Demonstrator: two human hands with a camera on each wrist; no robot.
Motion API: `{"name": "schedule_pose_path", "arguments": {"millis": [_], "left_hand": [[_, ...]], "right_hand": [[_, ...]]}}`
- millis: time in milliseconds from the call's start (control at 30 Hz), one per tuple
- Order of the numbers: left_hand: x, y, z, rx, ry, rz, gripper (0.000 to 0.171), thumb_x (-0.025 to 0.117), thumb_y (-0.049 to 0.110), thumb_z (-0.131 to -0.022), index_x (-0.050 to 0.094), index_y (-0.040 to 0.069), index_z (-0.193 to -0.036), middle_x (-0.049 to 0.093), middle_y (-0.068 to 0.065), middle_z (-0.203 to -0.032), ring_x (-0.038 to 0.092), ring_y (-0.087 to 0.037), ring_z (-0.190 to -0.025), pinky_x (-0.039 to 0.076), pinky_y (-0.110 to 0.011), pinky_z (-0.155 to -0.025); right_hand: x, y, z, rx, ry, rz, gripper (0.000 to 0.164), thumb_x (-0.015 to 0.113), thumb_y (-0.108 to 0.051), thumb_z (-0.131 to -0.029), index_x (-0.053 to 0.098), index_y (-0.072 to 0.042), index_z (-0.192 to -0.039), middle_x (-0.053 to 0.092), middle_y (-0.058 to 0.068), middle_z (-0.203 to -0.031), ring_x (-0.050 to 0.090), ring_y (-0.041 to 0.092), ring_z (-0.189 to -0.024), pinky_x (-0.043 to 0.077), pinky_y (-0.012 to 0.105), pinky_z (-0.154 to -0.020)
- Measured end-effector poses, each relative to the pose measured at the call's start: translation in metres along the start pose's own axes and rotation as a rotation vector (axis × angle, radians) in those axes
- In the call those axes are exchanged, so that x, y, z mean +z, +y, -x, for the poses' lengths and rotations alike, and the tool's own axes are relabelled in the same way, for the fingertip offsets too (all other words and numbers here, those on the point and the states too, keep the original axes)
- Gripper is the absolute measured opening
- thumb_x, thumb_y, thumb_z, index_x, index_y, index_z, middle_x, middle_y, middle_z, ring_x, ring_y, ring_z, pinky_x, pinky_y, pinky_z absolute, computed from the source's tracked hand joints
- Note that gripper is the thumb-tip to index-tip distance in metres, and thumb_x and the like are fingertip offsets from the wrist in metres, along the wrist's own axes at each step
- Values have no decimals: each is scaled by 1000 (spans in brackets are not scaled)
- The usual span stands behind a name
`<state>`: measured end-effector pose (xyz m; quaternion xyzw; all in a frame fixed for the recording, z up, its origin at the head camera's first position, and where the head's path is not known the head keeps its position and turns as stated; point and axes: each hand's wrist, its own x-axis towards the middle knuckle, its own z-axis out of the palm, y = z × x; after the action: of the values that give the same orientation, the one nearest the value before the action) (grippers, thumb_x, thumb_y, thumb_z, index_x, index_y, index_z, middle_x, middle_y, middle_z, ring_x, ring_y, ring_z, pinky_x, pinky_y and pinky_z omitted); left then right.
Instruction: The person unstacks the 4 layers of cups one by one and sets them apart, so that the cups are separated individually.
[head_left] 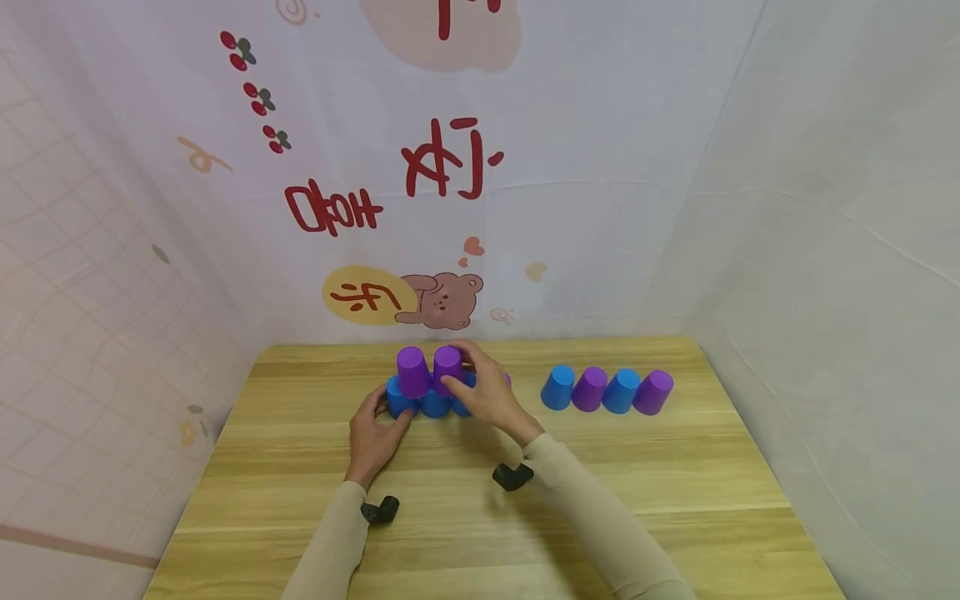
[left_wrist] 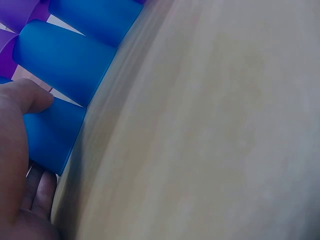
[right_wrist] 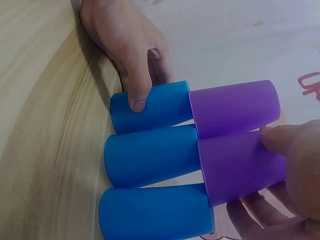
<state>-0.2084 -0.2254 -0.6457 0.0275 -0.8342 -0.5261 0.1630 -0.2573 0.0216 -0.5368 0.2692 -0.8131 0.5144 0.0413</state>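
Three blue cups stand upside down in a row, the left one (head_left: 400, 402), the middle one (head_left: 434, 404) and the right one (right_wrist: 155, 212). My left hand (head_left: 375, 439) grips the left blue cup, thumb on its near side and fingers around its outer side. On top of the row, a purple cup (head_left: 412, 372) bridges the left and middle blue cups. Beside it, my right hand (head_left: 491, 393) holds a second purple cup (right_wrist: 237, 167) between thumb and fingers, at the tops of the middle and right blue cups. Both purple cups are upside down.
Right of the stack stand a blue cup (head_left: 558, 388), a purple cup (head_left: 590, 390), another blue cup (head_left: 622, 392) and another purple cup (head_left: 653, 393), side by side. A purple edge (head_left: 508, 380) shows behind my right hand. White printed cloth (head_left: 585, 208) hangs behind the wooden table (head_left: 450, 533).
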Motion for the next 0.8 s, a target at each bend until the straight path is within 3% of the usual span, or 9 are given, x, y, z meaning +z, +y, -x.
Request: {"name": "schedule_pose_path", "arguments": {"millis": [267,800], "left_hand": [[-2,2,1,-10,-10,2,71,90,8,-95,60,0,-158,69,-26,-154,71,-43,-140,59,-57,-121],[-1,2,2,-9,-15,1,70,89,11,-97,60,2,-159,69,-25,-155,71,-42,-140,59,-57,-120]], "right_hand": [[0,0,0,0,3,3,58,79,-12,-107,54,1,-157,73,19,-148,73,38,-138,64,51,-117],[-21,-20,10,0,76,-21,59,81,-11,-105,56,-4,-158,72,19,-149,73,39,-137,65,59,-114]]}}
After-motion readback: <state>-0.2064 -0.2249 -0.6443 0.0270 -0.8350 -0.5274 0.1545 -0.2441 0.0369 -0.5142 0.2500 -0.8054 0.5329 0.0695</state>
